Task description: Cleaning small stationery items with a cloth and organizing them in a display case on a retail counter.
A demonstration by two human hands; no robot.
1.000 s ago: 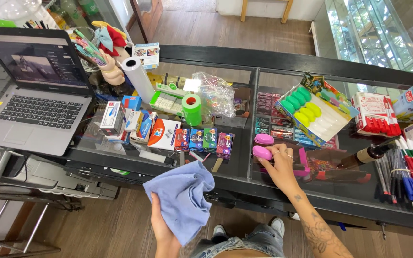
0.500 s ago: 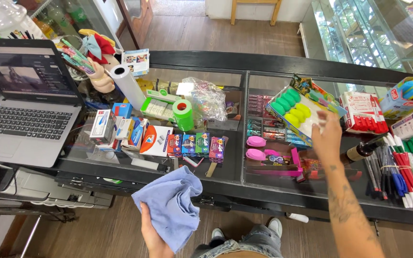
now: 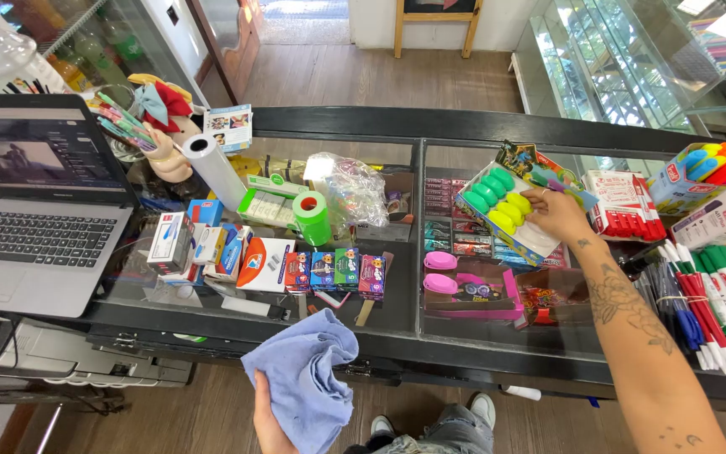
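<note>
Highlighter box (image 3: 504, 210) — right hand (image 3: 558, 215) gripping near edge; left hand (image 3: 269, 418) holds cloth (image 3: 304, 382).

Right hand (image 3: 558, 215) grips box of green and yellow highlighters (image 3: 504, 210) on glass counter (image 3: 397, 324). Left hand (image 3: 269, 414) below counter edge, clutching blue cloth (image 3: 306, 382). Laptop (image 3: 35, 210) at counter's left end.

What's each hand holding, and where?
Left hand: blue cloth, gripped at its lower edge. Right hand: box of green and yellow highlighters, by its right end.
</note>
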